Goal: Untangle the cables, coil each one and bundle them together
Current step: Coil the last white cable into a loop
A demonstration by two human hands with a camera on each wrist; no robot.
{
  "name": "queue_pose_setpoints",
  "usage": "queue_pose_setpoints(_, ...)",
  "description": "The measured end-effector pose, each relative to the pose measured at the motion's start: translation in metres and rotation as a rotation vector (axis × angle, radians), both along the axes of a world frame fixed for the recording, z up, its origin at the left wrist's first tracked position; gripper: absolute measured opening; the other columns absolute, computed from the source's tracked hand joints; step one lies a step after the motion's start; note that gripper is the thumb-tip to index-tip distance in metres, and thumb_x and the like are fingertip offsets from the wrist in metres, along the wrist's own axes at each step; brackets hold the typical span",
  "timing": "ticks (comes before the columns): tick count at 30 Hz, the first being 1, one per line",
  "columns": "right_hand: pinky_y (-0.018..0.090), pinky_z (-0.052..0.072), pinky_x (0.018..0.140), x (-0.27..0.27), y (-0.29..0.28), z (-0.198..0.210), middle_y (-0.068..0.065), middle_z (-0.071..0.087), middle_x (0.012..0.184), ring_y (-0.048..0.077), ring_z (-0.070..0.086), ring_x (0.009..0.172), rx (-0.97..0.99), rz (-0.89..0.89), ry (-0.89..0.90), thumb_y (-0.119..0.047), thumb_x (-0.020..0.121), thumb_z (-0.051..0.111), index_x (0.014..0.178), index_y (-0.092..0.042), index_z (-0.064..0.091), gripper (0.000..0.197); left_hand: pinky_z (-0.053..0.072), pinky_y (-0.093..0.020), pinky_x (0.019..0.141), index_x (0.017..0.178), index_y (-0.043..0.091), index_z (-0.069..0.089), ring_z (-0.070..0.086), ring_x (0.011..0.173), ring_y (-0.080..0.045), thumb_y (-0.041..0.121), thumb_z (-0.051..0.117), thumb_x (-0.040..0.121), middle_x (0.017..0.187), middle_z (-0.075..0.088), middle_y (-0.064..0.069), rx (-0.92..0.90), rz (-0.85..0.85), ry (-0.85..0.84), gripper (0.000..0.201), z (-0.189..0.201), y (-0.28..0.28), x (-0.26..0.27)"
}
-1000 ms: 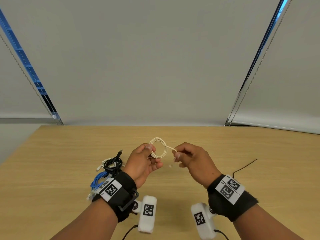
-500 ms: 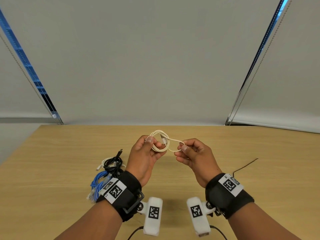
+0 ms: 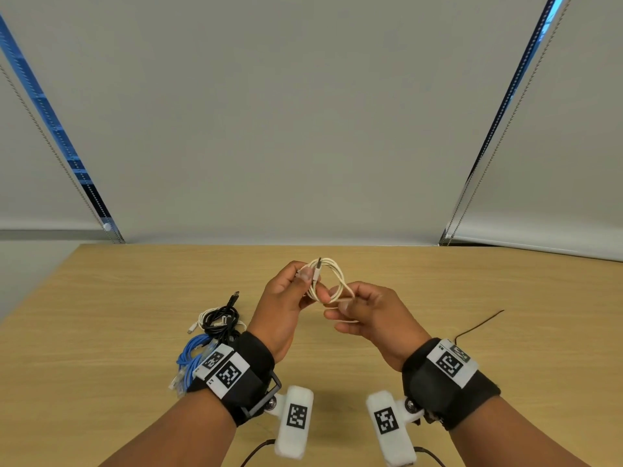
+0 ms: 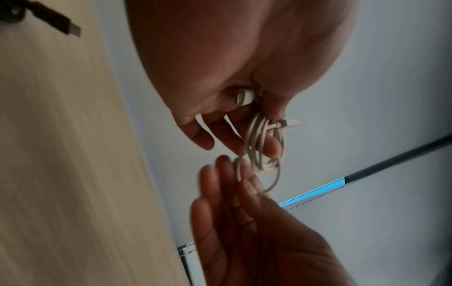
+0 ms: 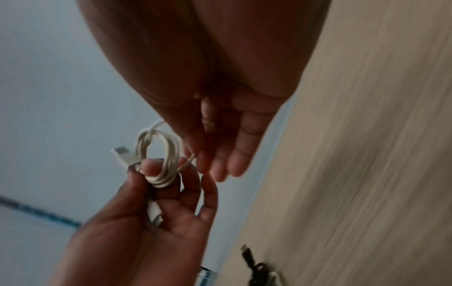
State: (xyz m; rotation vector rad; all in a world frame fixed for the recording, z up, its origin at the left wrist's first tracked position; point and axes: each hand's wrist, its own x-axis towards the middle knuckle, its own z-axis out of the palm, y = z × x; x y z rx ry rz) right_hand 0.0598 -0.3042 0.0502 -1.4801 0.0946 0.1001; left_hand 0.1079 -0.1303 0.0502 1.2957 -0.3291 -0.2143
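Observation:
A white cable [image 3: 332, 279] is wound into a small coil in the air above the table. My left hand [image 3: 296, 284] pinches the coil between thumb and fingers, with a plug [image 4: 246, 96] tucked in the palm and the other plug [image 5: 122, 154] sticking out past the thumb. My right hand [image 3: 350, 306] holds the cable's loose strand [image 4: 274, 181] just right of the coil, its fingers curled round it. On the table to the left lie a black cable bundle [image 3: 219, 320], a white cable [image 3: 199, 323] and a blue cable [image 3: 192, 357].
The wooden table [image 3: 505, 382] runs wide on both sides. A thin black wire [image 3: 478, 326] lies at the right, behind my right wrist. Grey blinds [image 3: 303, 112] hang behind the table's far edge.
The right hand has carried the loose strand round toward the coil, adding a loop. Both hands have drawn closer together and the coil has turned more upright in the left hand.

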Motion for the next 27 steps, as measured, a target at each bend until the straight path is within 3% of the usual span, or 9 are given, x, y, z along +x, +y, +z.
queue_pose_setpoints(3,0.031,0.055,0.073,0.000,-0.001,0.005,-0.002,0.067,0.110,0.010,0.063,0.079,-0.309,-0.139,-0.126,-0.001,0.091,0.059,0.113,-0.033,0.067,0.040,0.048,-0.041,0.089,0.086,0.028,0.069,0.062,0.080,-0.017,0.025,0.047,0.107,0.071,0.064,0.000,0.177,0.074,-0.063,0.030,-0.005,0.005,0.006)
queue_pose_setpoints(6,0.026,0.052,0.067,0.002,0.003,0.018,-0.011,0.066,0.086,0.003,0.061,0.071,-0.461,-0.086,-0.275,-0.025,0.089,0.066,0.115,-0.046,0.058,0.034,0.046,-0.043,0.086,0.083,0.028,0.068,0.060,0.076,-0.017,0.024,0.048,0.106,0.071,0.066,0.001,0.334,0.075,-0.119,0.031,-0.010,0.004,0.007)
queue_pose_setpoints(9,0.026,0.051,0.064,0.006,0.009,0.026,-0.008,0.068,0.079,0.007,0.064,0.068,-0.688,0.014,-0.312,-0.040,0.090,0.070,0.101,-0.038,0.062,0.014,0.048,-0.041,0.082,0.084,0.022,0.068,0.063,0.075,-0.016,0.024,0.049,0.103,0.071,0.068,-0.001,0.388,-0.012,-0.130,0.027,-0.013,-0.001,0.004)
queue_pose_setpoints(11,0.033,0.056,0.063,0.009,0.008,0.030,0.001,0.069,0.077,0.013,0.067,0.065,-0.667,-0.016,-0.305,-0.034,0.091,0.072,0.090,-0.029,0.065,0.009,0.048,-0.043,0.086,0.087,0.020,0.067,0.063,0.077,-0.018,0.028,0.047,0.103,0.069,0.068,0.000,0.425,-0.064,-0.127,0.027,-0.015,0.000,0.003)
queue_pose_setpoints(15,0.030,0.059,0.063,0.013,-0.001,0.037,0.000,0.069,0.074,0.017,0.070,0.065,-0.427,-0.054,-0.284,-0.011,0.091,0.071,0.090,-0.021,0.068,0.011,0.048,-0.045,0.086,0.087,0.013,0.066,0.059,0.075,-0.021,0.026,0.042,0.108,0.065,0.061,0.000,0.418,-0.137,-0.079,0.034,-0.018,0.010,0.007)
queue_pose_setpoints(19,0.030,0.060,0.066,0.020,-0.004,0.039,0.002,0.070,0.078,0.019,0.072,0.072,-0.375,-0.050,-0.274,-0.009,0.091,0.070,0.093,-0.020,0.068,0.011,0.051,-0.030,0.080,0.087,0.017,0.068,0.060,0.075,-0.019,0.032,0.040,0.108,0.065,0.054,-0.001,0.271,-0.233,0.061,0.039,-0.017,0.011,0.001)
queue_pose_setpoints(23,0.031,0.058,0.067,0.022,-0.010,0.035,0.013,0.072,0.088,0.015,0.069,0.075,-0.296,-0.071,-0.215,-0.010,0.091,0.070,0.095,-0.017,0.067,0.009,0.051,-0.030,0.078,0.095,0.009,0.067,0.059,0.071,-0.018,0.035,0.051,0.100,0.066,0.050,-0.001,0.135,-0.338,0.146,0.031,-0.011,0.011,-0.003)
queue_pose_setpoints(25,0.032,0.056,0.066,0.021,-0.012,0.029,0.013,0.071,0.088,0.017,0.068,0.076,-0.235,-0.058,-0.140,-0.011,0.092,0.071,0.095,-0.015,0.066,0.007,0.051,-0.028,0.073,0.095,0.006,0.065,0.056,0.067,-0.017,0.031,0.055,0.097,0.066,0.049,-0.002,0.098,-0.366,0.145,0.027,-0.007,0.011,-0.004)
queue_pose_setpoints(27,0.033,0.054,0.065,0.019,-0.012,0.021,0.011,0.070,0.088,0.019,0.067,0.077,-0.200,-0.023,-0.069,-0.012,0.093,0.069,0.092,-0.014,0.065,0.005,0.049,-0.033,0.077,0.091,0.007,0.064,0.054,0.064,-0.017,0.028,0.055,0.098,0.066,0.049,-0.003,0.053,-0.346,0.156,0.024,-0.004,0.008,-0.005)
